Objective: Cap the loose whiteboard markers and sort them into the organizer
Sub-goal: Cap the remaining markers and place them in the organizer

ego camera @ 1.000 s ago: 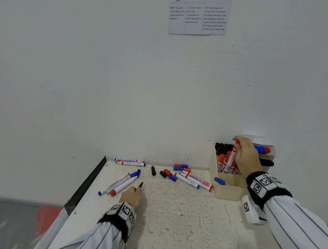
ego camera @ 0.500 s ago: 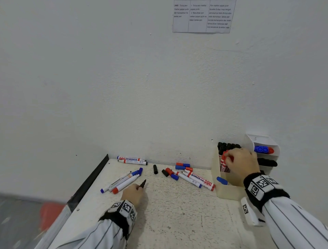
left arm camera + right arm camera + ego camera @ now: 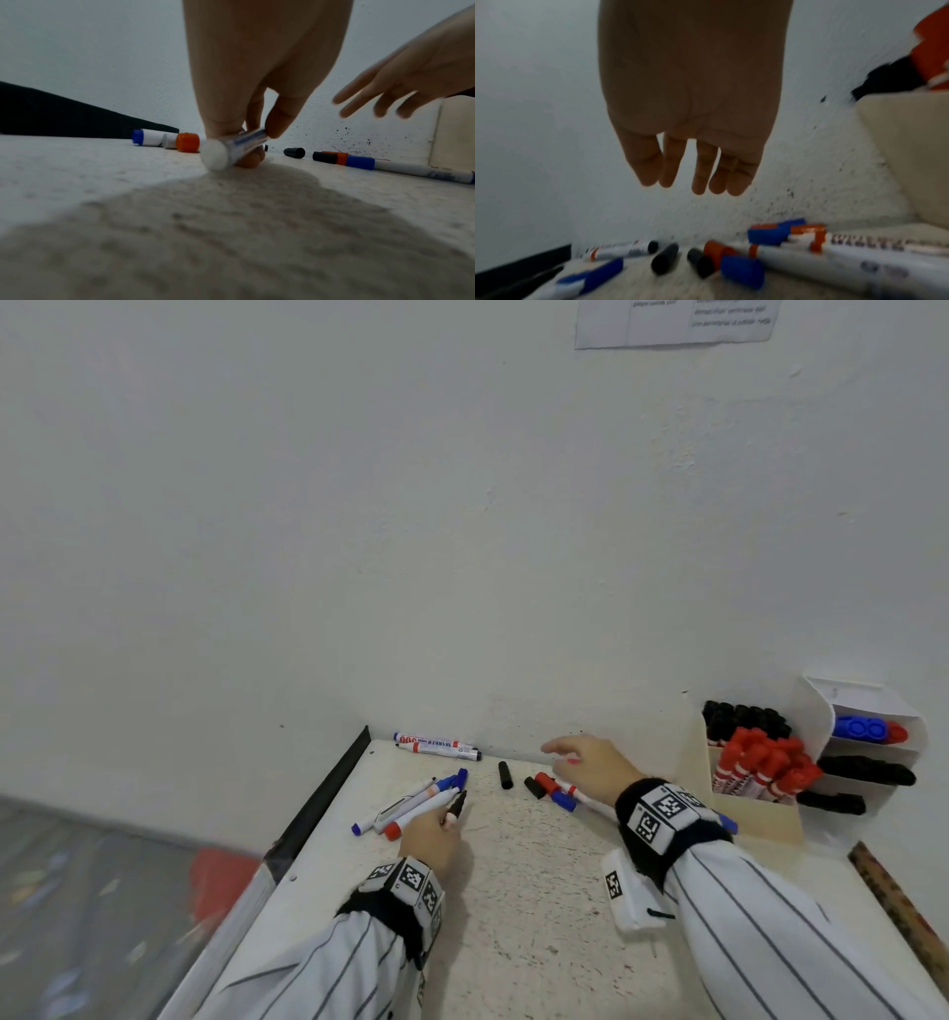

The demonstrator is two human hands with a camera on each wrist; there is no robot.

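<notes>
My left hand (image 3: 436,829) rests on the table and pinches an uncapped black marker (image 3: 454,806), tip pointing away; the left wrist view shows its white butt end (image 3: 214,155) under my fingers. My right hand (image 3: 580,762) hovers open, fingers straight, holding nothing, above loose caps: a black cap (image 3: 505,775), a second black cap (image 3: 535,787), a red cap (image 3: 547,782) and a blue cap (image 3: 564,799). The cream organizer box (image 3: 755,814) at right holds red markers (image 3: 760,762) and black ones (image 3: 744,713).
Several markers (image 3: 411,806) lie left of my left hand; two more (image 3: 436,744) lie against the wall. A white shelf holder (image 3: 862,706) with blue and black markers adjoins the box. A wooden ruler (image 3: 898,911) lies at right. A black strip (image 3: 328,793) edges the table's left side.
My right hand let go of the red marker in the organizer and swung left over the loose caps. My left hand kept its hold on the black marker.
</notes>
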